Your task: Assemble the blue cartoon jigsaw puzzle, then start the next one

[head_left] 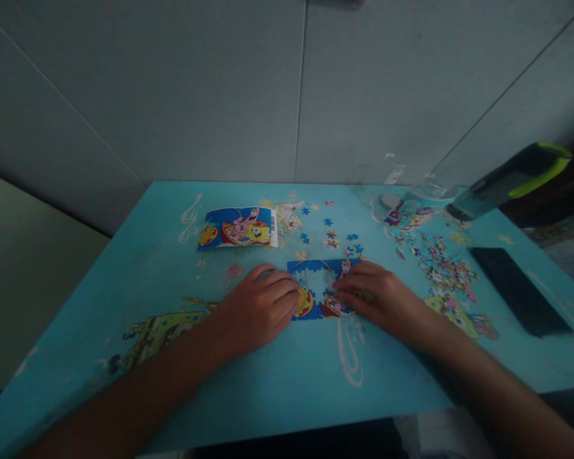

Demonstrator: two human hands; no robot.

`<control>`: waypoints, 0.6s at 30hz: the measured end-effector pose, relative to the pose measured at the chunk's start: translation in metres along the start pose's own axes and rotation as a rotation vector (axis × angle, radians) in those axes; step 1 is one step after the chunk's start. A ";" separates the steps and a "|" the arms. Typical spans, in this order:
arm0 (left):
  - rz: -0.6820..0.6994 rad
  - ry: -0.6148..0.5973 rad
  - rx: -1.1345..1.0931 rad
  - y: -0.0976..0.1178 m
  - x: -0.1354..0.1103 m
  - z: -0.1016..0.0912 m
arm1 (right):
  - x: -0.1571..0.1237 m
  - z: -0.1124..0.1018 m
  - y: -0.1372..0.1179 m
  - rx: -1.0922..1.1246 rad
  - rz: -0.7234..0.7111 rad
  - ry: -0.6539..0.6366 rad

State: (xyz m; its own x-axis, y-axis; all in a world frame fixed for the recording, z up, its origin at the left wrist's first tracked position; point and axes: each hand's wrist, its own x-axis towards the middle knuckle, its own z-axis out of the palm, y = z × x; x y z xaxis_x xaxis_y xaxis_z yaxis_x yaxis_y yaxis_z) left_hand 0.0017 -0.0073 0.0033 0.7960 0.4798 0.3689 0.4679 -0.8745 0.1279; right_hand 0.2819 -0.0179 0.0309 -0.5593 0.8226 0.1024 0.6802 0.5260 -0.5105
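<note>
A partly joined jigsaw puzzle (310, 264) lies on the table below my hands, its blue border framing a gap in the middle. Across its left edge rest the bent, closed fingers of my left hand (265, 306), gripping that side. My right hand (375, 290) covers the right part, thumb and fingers pinched at the gap's edge on a puzzle piece mostly hidden by the fingertips. Loose blue puzzle pieces (353, 237) lie scattered just beyond the puzzle. Further back on the left is a picture packet (242, 227) with the same cartoon figures.
The light-blue table (268, 395) has cartoon prints and meets a grey wall (220, 95). To the right sit a heap of small colourful pieces (447, 271), a dark flat object (521, 290), a clear plastic container (423, 204) lying tilted, and a dark bottle with a lime-green strap (507, 178).
</note>
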 end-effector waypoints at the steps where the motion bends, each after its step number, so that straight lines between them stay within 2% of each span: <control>1: 0.000 -0.003 0.000 0.000 0.000 0.000 | 0.000 0.002 -0.001 0.003 -0.005 -0.015; 6: -0.014 -0.034 -0.010 -0.001 0.000 -0.001 | 0.002 0.013 -0.002 0.017 -0.008 -0.028; 10: -0.008 -0.010 -0.012 0.001 0.000 -0.002 | 0.002 0.016 0.000 0.035 0.024 -0.012; 14: 0.038 0.014 -0.042 0.015 0.004 0.002 | 0.002 0.018 0.003 0.054 0.022 -0.009; 18: 0.095 -0.029 -0.095 0.030 0.007 0.008 | 0.002 0.018 0.003 0.076 0.043 -0.007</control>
State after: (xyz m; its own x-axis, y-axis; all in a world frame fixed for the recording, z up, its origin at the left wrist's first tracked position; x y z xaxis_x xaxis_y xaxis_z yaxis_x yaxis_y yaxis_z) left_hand 0.0244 -0.0293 0.0024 0.8462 0.3954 0.3571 0.3527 -0.9181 0.1808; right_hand 0.2742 -0.0185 0.0144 -0.5339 0.8424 0.0731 0.6657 0.4721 -0.5779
